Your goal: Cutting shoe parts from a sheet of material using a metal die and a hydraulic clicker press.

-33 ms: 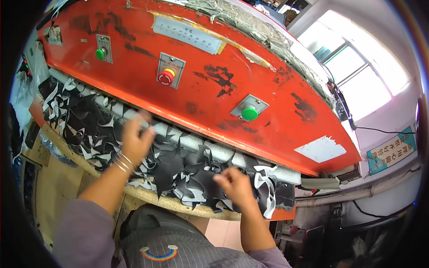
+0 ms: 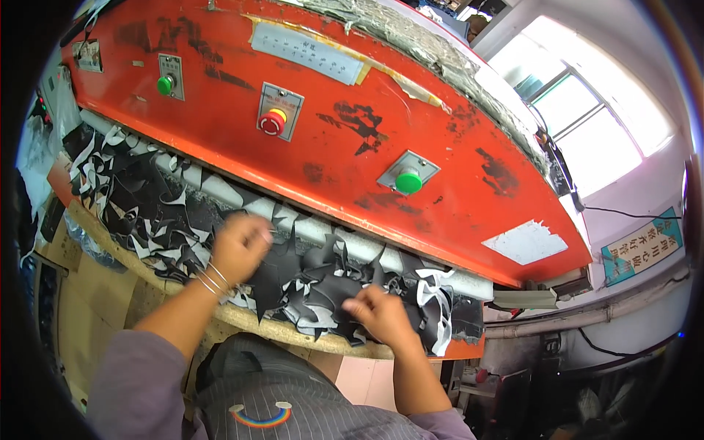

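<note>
Thin, jagged offcuts (image 2: 326, 293), black on one side and pale on the other, lie heaped along the machine's bed. My left hand (image 2: 242, 248), with bangles at the wrist, is over the middle of the heap beside a large pointed black offcut (image 2: 274, 277). Its fingers are curled together and slightly smeared; anything between them is hidden. Farther right, my right hand (image 2: 383, 317) bends its fingers and thumb together against the black offcuts. What lies in that grip cannot be made out.
A red machine front (image 2: 455, 220) rises beyond the heap, carrying a left green button (image 2: 166, 85), a red stop button (image 2: 272, 122) and a right green button (image 2: 408, 181). A white bar (image 2: 323, 232) runs beneath it. The board's worn edge (image 2: 293, 330) is close to my body.
My left hand has come right and nearer to me, its spread fingers now curled in. My right hand has shifted slightly left with its fingers drawn together.
</note>
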